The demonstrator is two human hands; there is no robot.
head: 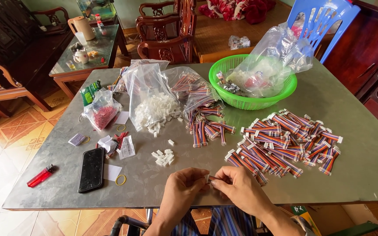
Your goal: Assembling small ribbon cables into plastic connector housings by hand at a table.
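Hands meet at table edge: left hand (183, 189), right hand (237, 188) pinching small white connector (208, 178).

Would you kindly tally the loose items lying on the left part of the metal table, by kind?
Phones: 1, a black phone
Lighters: 1, a red lighter
Rubber bands: 3, one by the phone, one near the paper slips, one at the small card
Total: 5
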